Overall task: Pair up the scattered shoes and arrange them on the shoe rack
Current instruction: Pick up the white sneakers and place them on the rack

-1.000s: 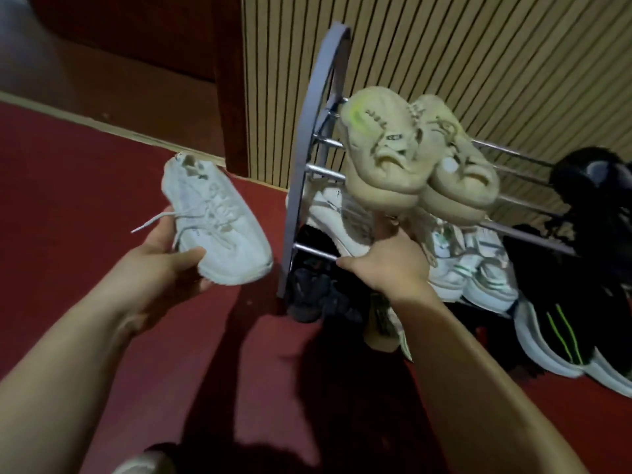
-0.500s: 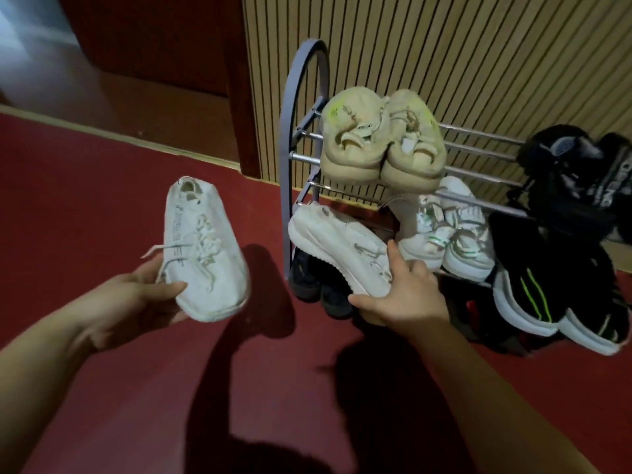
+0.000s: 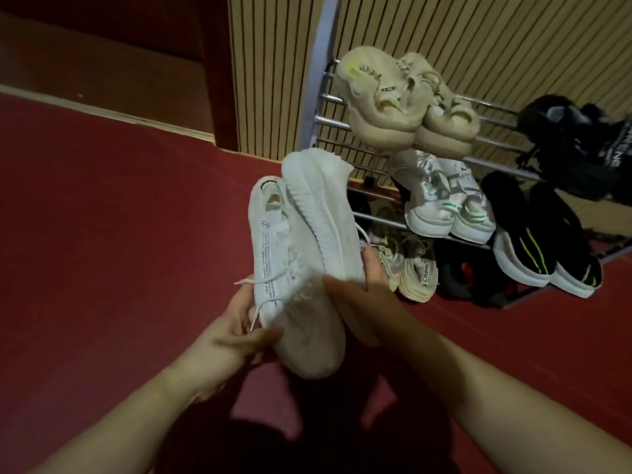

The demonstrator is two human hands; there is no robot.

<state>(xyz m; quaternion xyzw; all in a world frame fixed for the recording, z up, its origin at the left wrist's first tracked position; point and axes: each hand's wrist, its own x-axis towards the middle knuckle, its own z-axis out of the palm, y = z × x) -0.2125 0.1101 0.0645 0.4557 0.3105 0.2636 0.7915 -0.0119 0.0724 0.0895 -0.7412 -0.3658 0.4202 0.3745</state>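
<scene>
The left hand grips the lettered white shoe near its toe, and the right hand grips the second white shoe. The two are touching, just in front of the shoe rack. The rack holds two beige shoes, two white-green sneakers and two green-striped black shoes.

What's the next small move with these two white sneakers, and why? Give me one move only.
Probably carry both forward onto the bare bars at the left end of the middle shelf of the shoe rack, beside the white-and-green pair. The left hand grips the printed white sneaker and the right hand the second white sneaker, pressed together as a pair; that spot looks free.
</scene>
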